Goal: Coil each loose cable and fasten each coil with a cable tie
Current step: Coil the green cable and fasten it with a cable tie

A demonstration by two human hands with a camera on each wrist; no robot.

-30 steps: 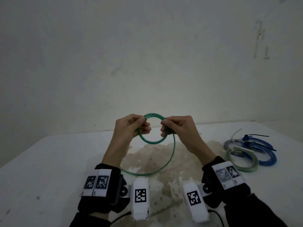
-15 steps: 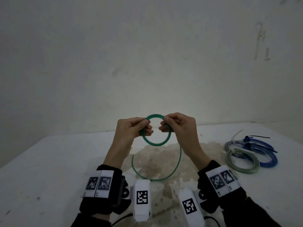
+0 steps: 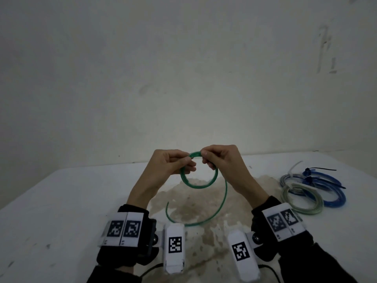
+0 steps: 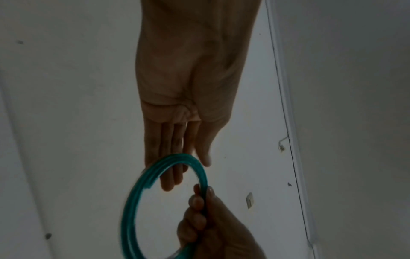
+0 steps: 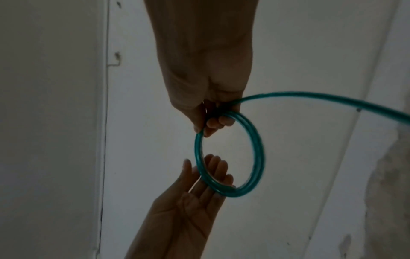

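A green cable [image 3: 199, 185] is partly wound into a small coil held above the white table [image 3: 61, 201]. Its loose tail [image 3: 222, 203] curves down to the table in front of me. My right hand [image 3: 206, 158] pinches the top of the coil between thumb and curled fingers [image 5: 219, 121]. My left hand [image 3: 189, 162] is at the coil's left side. In the wrist views its fingers [image 4: 170, 175] are straight, and the coil [image 5: 257, 157] runs between them and the thumb. No cable tie is on the green coil.
At the right of the table lie blue coils [image 3: 330, 193], a grey coil [image 3: 289, 178] and a pale green coil [image 3: 302, 201], with black [image 3: 324, 169] and white [image 3: 293, 168] ties on them. A brown stain [image 3: 193, 211] marks the table under my hands. A bare wall stands behind.
Both hands have risen a little and drawn together at the coil's top. More cable has gone into the coil, and the tail is shorter with its free end in view.
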